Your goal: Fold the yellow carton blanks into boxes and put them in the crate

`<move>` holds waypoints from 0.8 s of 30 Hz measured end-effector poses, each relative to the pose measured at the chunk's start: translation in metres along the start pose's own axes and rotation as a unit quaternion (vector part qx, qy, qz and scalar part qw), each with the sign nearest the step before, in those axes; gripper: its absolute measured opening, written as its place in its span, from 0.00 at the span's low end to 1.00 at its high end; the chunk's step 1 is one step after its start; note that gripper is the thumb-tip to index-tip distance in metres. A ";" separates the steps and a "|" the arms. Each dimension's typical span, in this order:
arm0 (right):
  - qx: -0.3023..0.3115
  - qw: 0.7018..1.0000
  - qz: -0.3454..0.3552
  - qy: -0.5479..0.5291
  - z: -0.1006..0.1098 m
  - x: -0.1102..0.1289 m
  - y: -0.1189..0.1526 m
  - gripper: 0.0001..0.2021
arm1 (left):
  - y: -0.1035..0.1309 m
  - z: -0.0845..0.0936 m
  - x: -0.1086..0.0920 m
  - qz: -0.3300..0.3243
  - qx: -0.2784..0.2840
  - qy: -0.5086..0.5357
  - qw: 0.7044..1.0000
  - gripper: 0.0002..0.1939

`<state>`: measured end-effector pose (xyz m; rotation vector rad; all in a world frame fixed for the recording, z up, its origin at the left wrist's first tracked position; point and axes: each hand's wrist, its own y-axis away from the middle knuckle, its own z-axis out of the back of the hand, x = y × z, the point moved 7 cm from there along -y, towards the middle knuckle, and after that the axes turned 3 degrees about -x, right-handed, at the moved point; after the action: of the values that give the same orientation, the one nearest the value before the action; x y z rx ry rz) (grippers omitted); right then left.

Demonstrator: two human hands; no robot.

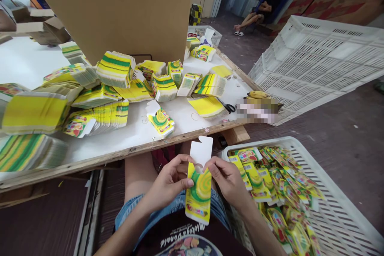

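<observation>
Between my two hands, above my lap, is a small yellow-and-green printed carton (198, 196) with a white flap standing up from its upper end. My left hand (172, 180) grips its left edge, thumb on the front face. At the upper right, the fingers of my right hand (225, 174) pinch the carton near the base of the flap. Whether anything is inside the carton cannot be seen. Past my hands, a small group of cartons (161, 121) lies on the white table near its front edge.
Stacks of flat cartons (115, 68) crowd the white table (135, 126), before a tall cardboard sheet (120, 12). Black scissors (229, 108) and bananas (259, 95) lie at the right corner. A white basket (336, 204) holds many filled packs; white crates (318, 60) stand behind. A person (265, 6) sits far back.
</observation>
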<state>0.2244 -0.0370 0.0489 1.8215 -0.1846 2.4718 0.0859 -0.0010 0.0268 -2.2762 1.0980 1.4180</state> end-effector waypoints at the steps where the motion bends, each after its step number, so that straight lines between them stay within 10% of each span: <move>1: -0.006 1.000 0.015 0.016 0.001 0.002 0.000 0.16 | 0.000 -0.001 0.001 0.004 0.003 0.008 1.000 0.21; 5: -0.068 0.997 0.000 -0.035 0.006 -0.002 -0.001 0.09 | -0.001 -0.005 0.005 0.019 0.017 0.002 1.000 0.37; 11: -0.057 0.997 0.043 -0.007 0.014 0.006 -0.002 0.16 | -0.005 0.007 -0.003 -0.048 -0.065 -0.095 0.992 0.18; 16: 0.009 0.994 -0.105 -0.003 0.002 -0.009 -0.002 0.20 | -0.003 0.009 0.000 -0.056 -0.086 -0.160 0.982 0.22; 24: -0.017 0.990 -0.141 0.017 -0.007 -0.010 -0.003 0.18 | -0.002 0.004 -0.003 -0.041 -0.054 -0.108 0.992 0.25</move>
<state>0.2213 -0.0329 0.0372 1.6595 0.0305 2.2886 0.0837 0.0039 0.0265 -2.1475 0.8713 1.6796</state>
